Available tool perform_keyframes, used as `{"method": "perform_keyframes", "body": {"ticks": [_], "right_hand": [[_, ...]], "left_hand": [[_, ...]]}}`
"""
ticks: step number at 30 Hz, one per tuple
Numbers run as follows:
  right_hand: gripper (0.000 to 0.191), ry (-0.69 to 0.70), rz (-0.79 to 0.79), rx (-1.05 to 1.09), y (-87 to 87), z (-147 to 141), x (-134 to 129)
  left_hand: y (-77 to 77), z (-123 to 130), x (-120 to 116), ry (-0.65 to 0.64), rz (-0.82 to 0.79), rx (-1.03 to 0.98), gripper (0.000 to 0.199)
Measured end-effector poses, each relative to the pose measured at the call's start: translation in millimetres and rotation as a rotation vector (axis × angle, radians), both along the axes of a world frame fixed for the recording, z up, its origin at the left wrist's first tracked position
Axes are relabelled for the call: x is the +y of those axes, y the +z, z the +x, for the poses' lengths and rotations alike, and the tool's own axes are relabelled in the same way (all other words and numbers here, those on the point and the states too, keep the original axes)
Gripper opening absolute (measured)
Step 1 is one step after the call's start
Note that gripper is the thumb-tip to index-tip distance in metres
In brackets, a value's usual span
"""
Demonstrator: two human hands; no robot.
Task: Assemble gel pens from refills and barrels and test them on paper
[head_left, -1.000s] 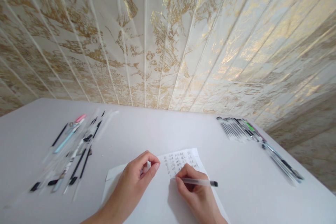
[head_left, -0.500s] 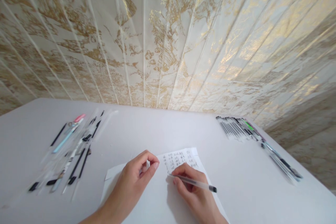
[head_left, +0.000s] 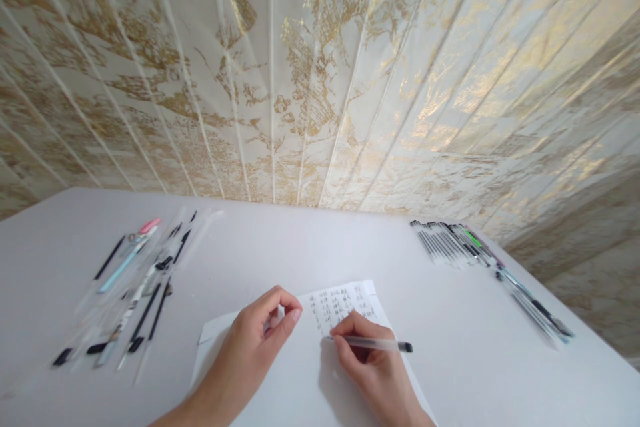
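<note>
My right hand grips a pen with a clear barrel and black end. The tip touches a white sheet of paper at the lower left of several rows of handwriting. My left hand rests on the paper's left part, its fingers curled in and the thumb against the index finger. Nothing shows between them. The characters are too small to read.
On the left of the white table lie loose pens, caps and clear barrels, with a pink-topped blue pen. At the right is a row of pens and a few more. A gold-patterned curtain hangs behind.
My right hand has shifted the pen tip slightly right and down on the paper, and the pen now lies flatter. My left hand stays put.
</note>
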State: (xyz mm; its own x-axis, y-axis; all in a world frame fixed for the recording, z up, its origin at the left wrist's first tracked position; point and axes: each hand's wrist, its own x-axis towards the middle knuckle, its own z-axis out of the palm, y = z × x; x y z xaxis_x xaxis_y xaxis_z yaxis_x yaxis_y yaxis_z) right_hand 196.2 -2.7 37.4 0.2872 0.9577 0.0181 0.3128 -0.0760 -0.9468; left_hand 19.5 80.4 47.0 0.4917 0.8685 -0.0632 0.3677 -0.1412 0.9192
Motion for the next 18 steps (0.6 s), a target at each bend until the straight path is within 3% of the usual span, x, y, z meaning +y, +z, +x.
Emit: {"method": "perform_keyframes", "body": {"ticks": [18], "right_hand": [[0.015, 0.033, -0.041, -0.044, 1.4, 2.6, -0.1]], "left_hand": [[2.3, -0.5, -1.9, 0.02, 0.007, -0.023, 0.026]]}}
